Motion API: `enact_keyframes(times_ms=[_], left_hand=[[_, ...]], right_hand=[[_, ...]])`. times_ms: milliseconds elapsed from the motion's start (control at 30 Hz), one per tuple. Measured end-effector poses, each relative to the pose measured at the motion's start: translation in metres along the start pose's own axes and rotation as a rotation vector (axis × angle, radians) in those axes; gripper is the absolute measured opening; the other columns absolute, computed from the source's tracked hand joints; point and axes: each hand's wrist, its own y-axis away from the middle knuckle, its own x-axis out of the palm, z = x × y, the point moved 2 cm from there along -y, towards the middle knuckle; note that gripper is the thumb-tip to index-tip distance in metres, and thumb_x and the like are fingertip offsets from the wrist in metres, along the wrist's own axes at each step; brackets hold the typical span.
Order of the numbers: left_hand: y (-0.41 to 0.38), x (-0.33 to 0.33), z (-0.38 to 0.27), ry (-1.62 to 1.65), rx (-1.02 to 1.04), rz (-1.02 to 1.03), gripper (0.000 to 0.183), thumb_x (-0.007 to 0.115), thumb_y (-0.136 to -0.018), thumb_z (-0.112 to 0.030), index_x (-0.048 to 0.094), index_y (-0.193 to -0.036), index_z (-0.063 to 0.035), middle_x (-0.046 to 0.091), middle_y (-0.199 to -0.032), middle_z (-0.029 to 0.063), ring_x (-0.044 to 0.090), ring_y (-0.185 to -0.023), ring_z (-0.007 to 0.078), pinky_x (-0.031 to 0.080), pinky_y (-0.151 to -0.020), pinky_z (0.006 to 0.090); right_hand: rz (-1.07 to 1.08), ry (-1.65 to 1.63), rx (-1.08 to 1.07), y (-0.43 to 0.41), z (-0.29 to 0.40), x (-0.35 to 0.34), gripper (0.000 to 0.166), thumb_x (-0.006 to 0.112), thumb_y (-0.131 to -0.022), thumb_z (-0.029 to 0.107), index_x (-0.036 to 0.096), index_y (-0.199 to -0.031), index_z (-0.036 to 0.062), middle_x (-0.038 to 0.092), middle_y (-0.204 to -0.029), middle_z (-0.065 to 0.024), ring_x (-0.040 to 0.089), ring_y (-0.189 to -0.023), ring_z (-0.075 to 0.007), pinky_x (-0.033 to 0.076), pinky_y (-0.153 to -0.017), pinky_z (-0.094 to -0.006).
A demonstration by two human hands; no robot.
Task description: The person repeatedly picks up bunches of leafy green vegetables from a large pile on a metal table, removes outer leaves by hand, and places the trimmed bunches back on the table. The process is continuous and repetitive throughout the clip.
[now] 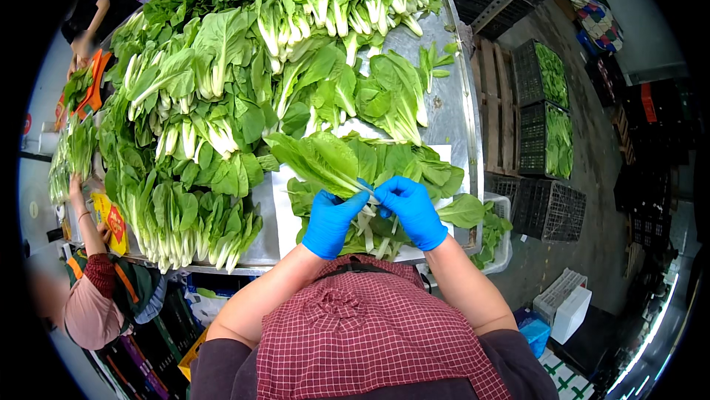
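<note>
My left hand (pixel 334 221), in a blue glove, pinches the pale stem of a leafy green head (pixel 324 161), whose leaves point up and to the left. My right hand (pixel 409 208), gloved alike, grips the stem's lower end, so both hands meet on it. Below them, loose leaves and cut stems (pixel 383 245) cover much of a white sheet (pixel 285 206) on the metal table. Just beyond lies another leafy head (pixel 395 98) with a pale base. The fingertips partly hide the stem end.
Rows of leafy greens (pixel 177 217) are heaped on the metal table (pixel 444 89). A white basket of leaves (pixel 496 233) stands off its right corner. Black crates of greens (pixel 554 134) sit beside a wooden pallet (pixel 496 106). Two other people work at the left; one hand (pixel 75 186) touches bagged greens.
</note>
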Motion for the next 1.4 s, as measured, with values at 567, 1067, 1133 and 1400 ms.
enact_keyframes(times_ms=[567, 1067, 1133, 1400], left_hand=[[0.024, 0.002, -0.014, -0.091, 0.021, -0.017, 0.031, 0.061, -0.084, -0.01, 0.057, -0.113, -0.0012, 0.06, -0.108, 0.0068, 0.056, -0.096, 0.015, 0.044, -0.087, 0.0288], [0.024, -0.009, 0.001, -0.054, -0.053, 0.058, 0.034, 0.063, -0.084, -0.015, 0.058, -0.115, -0.0023, 0.059, -0.114, 0.0062, 0.055, -0.102, 0.0142, 0.043, -0.09, 0.0292], [0.025, -0.008, -0.003, -0.017, -0.058, 0.042, 0.035, 0.063, -0.083, -0.015, 0.058, -0.116, -0.0028, 0.059, -0.115, 0.0061, 0.056, -0.101, 0.014, 0.043, -0.09, 0.0292], [0.021, -0.011, 0.001, 0.017, -0.066, 0.049, 0.035, 0.061, -0.082, -0.009, 0.057, -0.116, -0.0007, 0.059, -0.114, 0.0072, 0.055, -0.104, 0.0145, 0.042, -0.093, 0.0293]], right_hand=[[-0.079, -0.154, 0.055, -0.006, -0.008, 0.011, 0.019, 0.063, -0.085, 0.02, 0.064, -0.088, 0.0019, 0.063, -0.077, -0.0045, 0.059, -0.067, -0.0115, 0.048, -0.062, -0.025], [-0.485, 1.103, -0.217, -0.094, 0.016, -0.094, 0.026, 0.07, -0.073, 0.021, 0.062, -0.094, 0.0094, 0.061, -0.089, -0.0118, 0.061, -0.081, -0.0283, 0.049, -0.072, -0.036], [-0.495, 1.096, -0.234, -0.09, 0.026, -0.09, 0.024, 0.07, -0.073, 0.02, 0.063, -0.093, 0.0087, 0.062, -0.087, -0.0111, 0.061, -0.078, -0.0272, 0.049, -0.07, -0.0353], [-0.349, 0.26, -0.198, -0.041, 0.061, -0.075, 0.018, 0.065, -0.08, 0.01, 0.062, -0.094, -0.0011, 0.062, -0.076, -0.0056, 0.056, -0.062, -0.0116, 0.046, -0.058, -0.0257]])
